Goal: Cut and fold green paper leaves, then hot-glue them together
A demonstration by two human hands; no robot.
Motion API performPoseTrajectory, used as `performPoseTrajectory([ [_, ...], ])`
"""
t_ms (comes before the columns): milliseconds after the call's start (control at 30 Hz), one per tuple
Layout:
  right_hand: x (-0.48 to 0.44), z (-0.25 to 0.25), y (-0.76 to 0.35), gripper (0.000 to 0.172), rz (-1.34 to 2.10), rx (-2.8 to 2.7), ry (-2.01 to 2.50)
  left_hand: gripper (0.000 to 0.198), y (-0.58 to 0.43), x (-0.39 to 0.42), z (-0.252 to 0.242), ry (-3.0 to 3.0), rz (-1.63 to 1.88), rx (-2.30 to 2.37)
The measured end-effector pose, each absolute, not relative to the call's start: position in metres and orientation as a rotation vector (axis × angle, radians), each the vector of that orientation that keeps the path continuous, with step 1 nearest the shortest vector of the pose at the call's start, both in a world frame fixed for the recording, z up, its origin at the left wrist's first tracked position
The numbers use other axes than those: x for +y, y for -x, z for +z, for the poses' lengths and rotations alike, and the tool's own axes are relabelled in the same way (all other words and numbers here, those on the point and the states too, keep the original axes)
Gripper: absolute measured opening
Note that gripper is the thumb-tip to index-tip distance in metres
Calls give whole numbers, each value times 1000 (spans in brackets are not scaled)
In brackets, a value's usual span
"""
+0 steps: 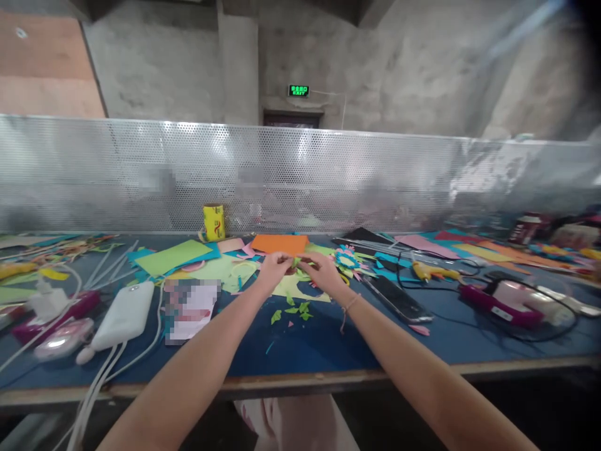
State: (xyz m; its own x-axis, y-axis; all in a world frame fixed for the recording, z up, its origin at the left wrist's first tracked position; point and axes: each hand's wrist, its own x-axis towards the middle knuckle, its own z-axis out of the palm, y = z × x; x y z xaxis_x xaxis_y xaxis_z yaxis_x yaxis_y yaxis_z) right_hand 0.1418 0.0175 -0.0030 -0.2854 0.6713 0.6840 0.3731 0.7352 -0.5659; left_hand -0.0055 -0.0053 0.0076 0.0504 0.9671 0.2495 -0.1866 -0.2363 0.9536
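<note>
My left hand (273, 267) and my right hand (322, 269) meet over the middle of the blue table (319, 351). Both pinch a small green paper piece (297, 262) between their fingertips. Under them lies a pale yellow-green paper sheet (300, 289). Small green paper scraps (295, 310) are scattered on the table just in front of my hands. A paper flower (346, 258) in blue, yellow and pink lies right of my right hand.
Coloured paper sheets cover the back of the table, among them an orange sheet (280, 243) and a green sheet (173, 257). A white power bank (124, 316) with cables lies left, a phone (397, 298) right. A perforated metal screen (282, 175) runs behind.
</note>
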Motion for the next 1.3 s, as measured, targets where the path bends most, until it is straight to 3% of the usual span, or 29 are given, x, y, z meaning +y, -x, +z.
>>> performPoseTrajectory([
  [467,23,-1,-146,15,-15,-1951,630,13,2,-7,5,-1188,1386,917],
  [633,18,3,-146,14,50,-1918,686,6,0,-12,11,-1135,1346,868],
  [1000,8,7,-141,5,264,-1858,782,18,-4,-16,10,-1292,1413,888],
  [1300,10,6,-144,5,238,-1929,775,15,-2,-17,10,-1464,1421,979],
])
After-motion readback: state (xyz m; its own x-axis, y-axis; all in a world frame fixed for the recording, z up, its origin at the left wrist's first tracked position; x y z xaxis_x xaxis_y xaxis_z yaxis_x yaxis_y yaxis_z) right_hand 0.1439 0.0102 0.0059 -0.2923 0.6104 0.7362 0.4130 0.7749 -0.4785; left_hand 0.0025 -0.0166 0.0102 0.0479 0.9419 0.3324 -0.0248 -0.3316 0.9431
